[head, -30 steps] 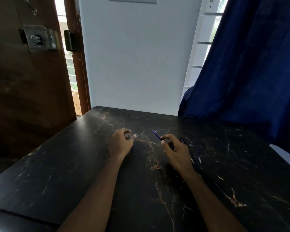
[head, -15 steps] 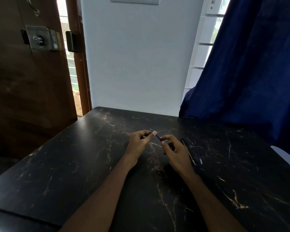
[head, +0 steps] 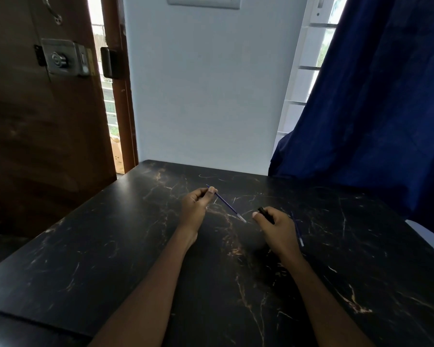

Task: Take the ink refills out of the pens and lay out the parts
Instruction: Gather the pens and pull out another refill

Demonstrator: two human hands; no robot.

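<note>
My left hand (head: 195, 206) pinches a thin blue ink refill (head: 227, 204) near its back end; the refill slants down to the right, its pale tip close to the table. My right hand (head: 277, 227) grips a black pen barrel (head: 264, 213), whose open end pokes out past my thumb, a short gap from the refill's tip. Most of the barrel is hidden in my fist. Another blue refill (head: 297, 229) lies on the black marble table (head: 110, 246) just right of my right hand.
A white wall stands behind the table's far edge. A wooden door (head: 35, 108) with a metal lock is at the left. A dark blue curtain (head: 386, 96) hangs over the table's far right corner.
My left hand took hold of the refill and drew it out to the left, clear of the barrel. My right hand stayed on the barrel and drifted slightly right.
</note>
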